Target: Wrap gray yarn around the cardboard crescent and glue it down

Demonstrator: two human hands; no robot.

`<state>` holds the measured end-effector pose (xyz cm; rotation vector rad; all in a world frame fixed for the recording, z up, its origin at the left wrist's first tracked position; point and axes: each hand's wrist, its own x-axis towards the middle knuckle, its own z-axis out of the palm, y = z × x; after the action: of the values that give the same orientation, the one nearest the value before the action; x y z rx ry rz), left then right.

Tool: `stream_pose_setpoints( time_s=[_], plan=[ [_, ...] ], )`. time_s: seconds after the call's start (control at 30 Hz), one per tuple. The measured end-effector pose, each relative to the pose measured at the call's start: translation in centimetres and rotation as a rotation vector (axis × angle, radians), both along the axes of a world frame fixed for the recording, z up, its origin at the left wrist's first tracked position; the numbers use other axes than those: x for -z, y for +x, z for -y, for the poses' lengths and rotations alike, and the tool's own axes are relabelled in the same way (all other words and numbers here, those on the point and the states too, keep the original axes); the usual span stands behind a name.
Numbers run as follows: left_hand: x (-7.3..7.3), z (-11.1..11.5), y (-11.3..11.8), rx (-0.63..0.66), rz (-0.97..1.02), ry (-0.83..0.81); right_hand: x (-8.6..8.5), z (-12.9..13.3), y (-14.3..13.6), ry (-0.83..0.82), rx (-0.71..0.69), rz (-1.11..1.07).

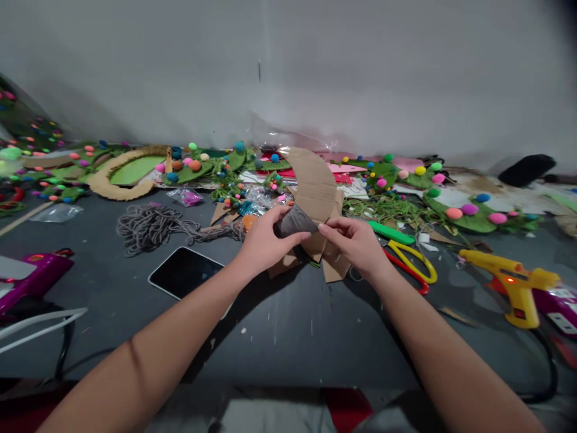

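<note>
And here in the middle it is, one cardboard crescent (313,183), held up between the two hands: plain brown over its broad upper curve, faintly creased, while the lower part wears a snug dark-grey covering, its lines lying close together like wound yarn. The left hand (265,237) grips that grey section, thumb in front, fingers behind; the right hand (358,240) pinches with thumb and forefinger at its right edge, and whether a strand runs between those fingertips, I cannot tell. Just left of the left hand lies one loose tangle of grey yarn (148,228), trailing toward the wrist, and nearer the body one dark-screened phone (184,273), partly beneath the left forearm. Two glue guns on the table (279,337): a purple glue gun (42,270) far out left, a yellow glue gun (516,279) well right of the right hand, its red light glowing. Close by that hand, one pair of scissors (417,255), one loop yellow, one red, with one green handle (391,232) just beyond. Farther right, a green leaf (464,224) carries large pom-poms, orange, purple, blue and pink, one apiece. At the right edge, a purple object (552,310) shows white markings, too blurred to read.
</note>
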<state>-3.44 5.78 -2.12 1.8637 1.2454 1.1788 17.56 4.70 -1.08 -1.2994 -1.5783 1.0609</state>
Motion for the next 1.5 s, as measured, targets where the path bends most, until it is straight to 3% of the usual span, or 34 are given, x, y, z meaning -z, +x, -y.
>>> stream_pose_setpoints(
  time_s=[0.23,0.37,0.47,0.53,0.63,0.77,0.87,0.93,1.13,1.37,1.5],
  plan=[
    [0.3,-0.2,-0.3,-0.072,-0.075,0.075,-0.1,0.5,-0.8,0.085,0.003,0.059],
    [0.1,0.3,-0.3,-0.169,-0.337,0.202,0.0,0.7,-0.9,0.089,-0.024,0.092],
    [0.2,0.8,0.0,-0.232,-0.504,0.369,-0.1,0.9,-1.0,-0.009,-0.018,0.100],
    [0.4,1.2,0.1,-0.217,-0.557,0.476,-0.3,1.0,-1.1,-0.086,0.021,0.061],
    [0.4,1.4,0.1,-0.061,-0.617,0.548,-0.4,0.9,-1.2,-0.082,0.056,0.023],
    [0.0,0.7,-0.3,0.193,-0.467,0.401,-0.1,0.5,-0.8,-0.065,0.006,0.032],
    [-0.3,0.0,-0.6,0.415,-0.202,0.143,0.0,0.3,-0.2,-0.036,-0.050,0.061],
    [-0.4,-0.2,-0.6,0.471,-0.018,-0.026,-0.1,0.3,0.1,-0.022,-0.066,0.048],
    [0.6,-0.4,-0.2,0.339,0.244,-0.297,0.3,0.5,0.0,-0.136,-0.174,-0.107],
    [0.7,-1.1,-1.0,0.342,0.268,-0.215,-0.5,0.7,-0.1,0.004,-0.205,0.026],
    [0.2,-1.1,-1.0,0.313,0.316,-0.282,-1.2,0.8,0.1,-0.010,-0.213,0.057]
  ],
)
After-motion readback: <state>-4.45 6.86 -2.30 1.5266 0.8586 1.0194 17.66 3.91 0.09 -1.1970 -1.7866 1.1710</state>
